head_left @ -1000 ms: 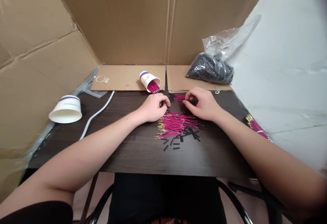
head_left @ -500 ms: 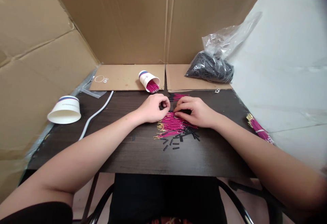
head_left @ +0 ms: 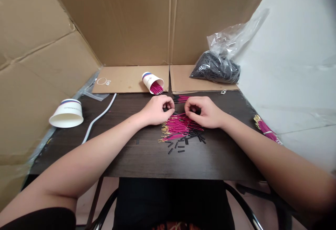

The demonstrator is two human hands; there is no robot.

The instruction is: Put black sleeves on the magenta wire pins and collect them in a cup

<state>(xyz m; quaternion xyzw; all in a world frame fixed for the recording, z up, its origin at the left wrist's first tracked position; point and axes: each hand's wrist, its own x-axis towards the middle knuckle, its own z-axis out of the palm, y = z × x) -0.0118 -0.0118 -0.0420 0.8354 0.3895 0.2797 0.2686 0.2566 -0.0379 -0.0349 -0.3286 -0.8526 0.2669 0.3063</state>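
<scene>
Slender, gold-tipped magenta wires (head_left: 176,127) lie at 6 o'clock from the left hand's (head_left: 158,110) curled fingers (closure indiscernible), 7 o'clock from the right hand's (head_left: 206,112) fingertips, pinched together.

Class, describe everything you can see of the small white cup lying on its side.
The small white cup, seemingly paper, has a blue and red band near its base and small dark print. It lies on a flat brown cardboard sheet, its round mouth tilted towards the person and slightly right. Thin magenta wires with pale tips show in the mouth. The left hand is close in front.
</scene>
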